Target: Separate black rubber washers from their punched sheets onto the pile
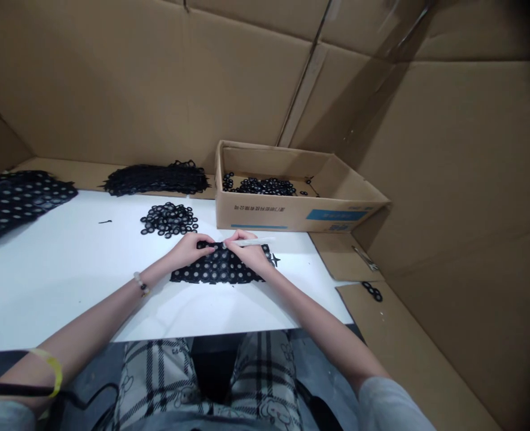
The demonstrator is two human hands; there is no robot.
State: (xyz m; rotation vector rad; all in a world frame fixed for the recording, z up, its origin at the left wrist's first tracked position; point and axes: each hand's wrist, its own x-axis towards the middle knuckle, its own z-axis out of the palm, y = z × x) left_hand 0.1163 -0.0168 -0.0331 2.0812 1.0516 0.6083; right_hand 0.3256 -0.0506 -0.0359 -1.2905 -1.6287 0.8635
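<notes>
While I watched from the head camera, a thin black perforated sheet (218, 269) lay flat on a white-topped bench (63, 272), directly in front of the person and dotted with pale circles (holes or inset discs, I could not tell at this resolution). The left hand (191, 250) rested on its far edge, fingers curled over and close together, though I could not tell whether they pinched the sheet or only pressed on it. The right hand (247, 251) was closed around a slim white pen-like tool (253, 242), its fingers gripping the shaft with the tip pointing toward the left hand, near the sheet's far edge.

I judged the sheet light, soft and floppy, probably die-cut rubber or foam, so I would take hold of it by the solid webbing along an edge, where it seemed least likely to tear.

Beyond the hands sat a loose pile of small black rings (168, 219), and more lay inside a shallow brown cardboard box (256, 211). A tangled stack of black cut-out webbing (157, 178) lay along the back of the bench, and layered black sheets (18, 200) lay at far left. To the right, a small black star-shaped scrap (274, 260) lay just beside the sheet.
</notes>
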